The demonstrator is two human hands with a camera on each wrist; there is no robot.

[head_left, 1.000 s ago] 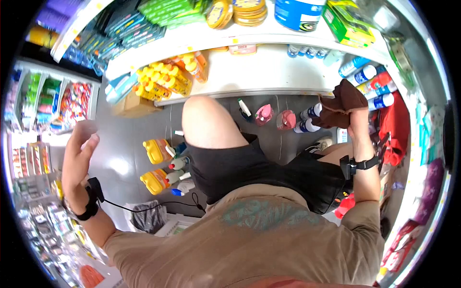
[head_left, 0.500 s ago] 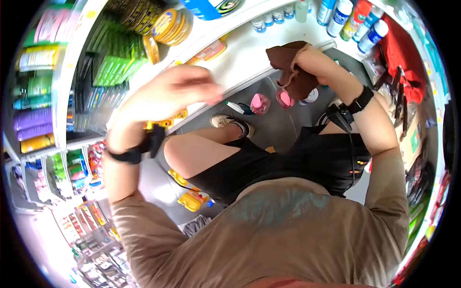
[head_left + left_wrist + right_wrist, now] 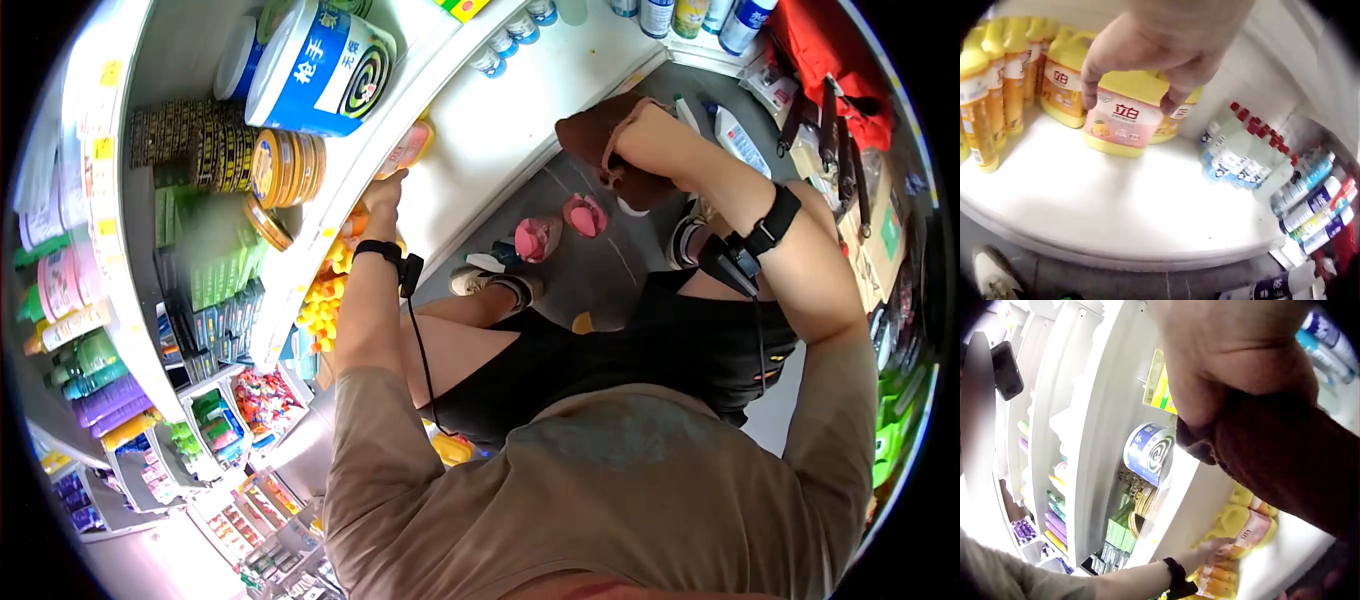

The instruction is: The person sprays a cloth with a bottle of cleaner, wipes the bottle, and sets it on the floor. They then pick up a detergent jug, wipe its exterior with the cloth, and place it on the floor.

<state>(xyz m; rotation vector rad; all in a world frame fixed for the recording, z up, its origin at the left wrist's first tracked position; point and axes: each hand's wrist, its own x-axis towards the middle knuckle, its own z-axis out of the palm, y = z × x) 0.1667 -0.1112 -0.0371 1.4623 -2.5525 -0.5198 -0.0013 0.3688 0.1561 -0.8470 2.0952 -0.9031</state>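
Observation:
My left hand (image 3: 383, 190) reaches into the lower shelf (image 3: 500, 130). In the left wrist view its thumb and fingers grip both sides of a yellow detergent jug (image 3: 1121, 122) with a pink label, near the top. The jug stands upright on the white shelf, with other yellow jugs (image 3: 1063, 78) beside and behind it. My right hand (image 3: 650, 145) holds a crumpled brown cloth (image 3: 592, 135) over the floor by the shelf's front edge. Close up in the right wrist view, the cloth (image 3: 1272, 450) hangs from the hand, hiding most of the fingers.
Orange-yellow bottles (image 3: 1013, 81) line the shelf's left; red-capped clear bottles (image 3: 1241, 150) and spray cans (image 3: 1316, 209) stand right. Pink bottles (image 3: 537, 240) stand on the floor before my feet. The upper shelf, with a blue bucket (image 3: 320, 75), overhangs the left hand.
My left hand has swung from the left side to the lower shelf and taken hold of the jug. The right hand has moved left with the cloth, then stayed almost still.

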